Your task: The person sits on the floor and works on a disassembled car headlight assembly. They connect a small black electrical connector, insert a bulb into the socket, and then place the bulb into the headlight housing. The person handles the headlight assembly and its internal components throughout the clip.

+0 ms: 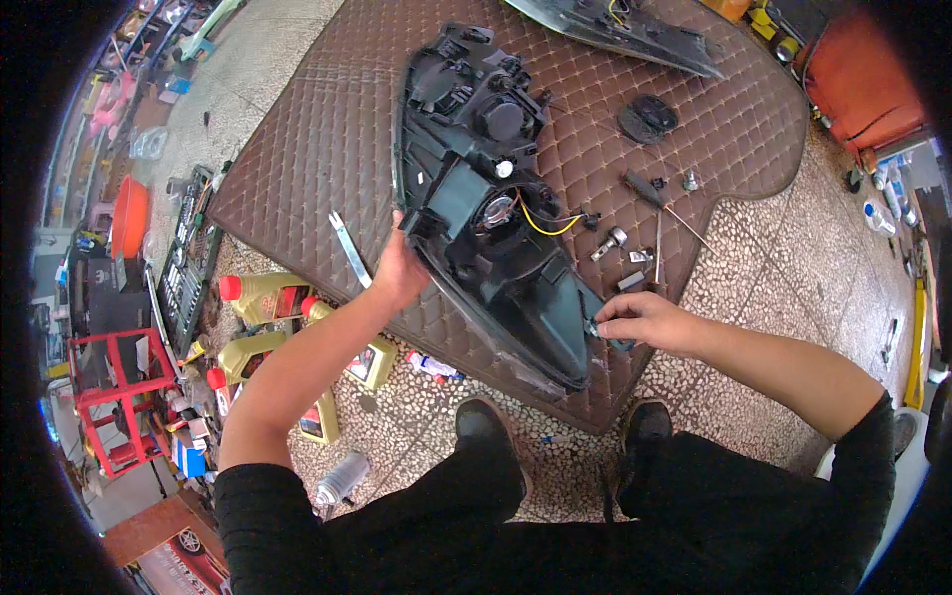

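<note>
A black car headlight (476,248), its back side up, lies on a brown quilted mat (327,149). My left hand (399,270) grips its left edge, thumb on the upper rim and the other fingers mostly hidden beneath. At the lower right edge of the housing, my right hand (647,322) is closed in a pinch; what sits between the fingertips is too small to make out. A yellow wire (550,230) with a dark connector (591,221) sticks out of the round opening in the housing. Right of it lie a bulb (609,243) and a screwdriver (645,188).
A round black cover (648,119) and a second headlight (625,35) lie farther back on the mat. A silver pry tool (349,250) is left of my left hand. Gold oil bottles (263,297), a spray can (342,478) and an open tool case (188,263) stand or lie on the speckled floor.
</note>
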Demonstrator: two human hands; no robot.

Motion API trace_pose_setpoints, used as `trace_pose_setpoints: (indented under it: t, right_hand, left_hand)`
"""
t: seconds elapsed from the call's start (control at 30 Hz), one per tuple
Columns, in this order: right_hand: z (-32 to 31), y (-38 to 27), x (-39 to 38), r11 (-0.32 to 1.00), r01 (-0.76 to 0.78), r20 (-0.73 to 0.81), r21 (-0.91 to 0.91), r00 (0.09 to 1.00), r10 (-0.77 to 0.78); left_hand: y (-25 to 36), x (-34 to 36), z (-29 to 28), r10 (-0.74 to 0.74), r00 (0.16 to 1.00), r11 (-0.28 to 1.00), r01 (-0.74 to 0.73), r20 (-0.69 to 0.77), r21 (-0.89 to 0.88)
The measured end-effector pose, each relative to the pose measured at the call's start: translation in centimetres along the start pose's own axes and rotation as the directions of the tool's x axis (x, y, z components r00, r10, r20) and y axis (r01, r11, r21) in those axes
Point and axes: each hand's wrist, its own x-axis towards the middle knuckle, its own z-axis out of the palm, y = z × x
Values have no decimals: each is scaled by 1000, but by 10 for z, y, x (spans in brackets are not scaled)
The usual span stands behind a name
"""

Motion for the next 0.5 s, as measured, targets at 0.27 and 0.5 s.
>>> trace_pose_setpoints:
  t: [0.27, 0.5]
  right_hand:
    - [32, 10, -3, 996, 49, -117, -68, 992, -56]
    - [59, 5, -4, 992, 129, 14, 19, 992, -129]
  left_hand:
    - [1, -2, -15, 44, 996, 992, -34, -82, 125]
    - [14, -6, -16, 96, 985, 990, -80, -140, 117]
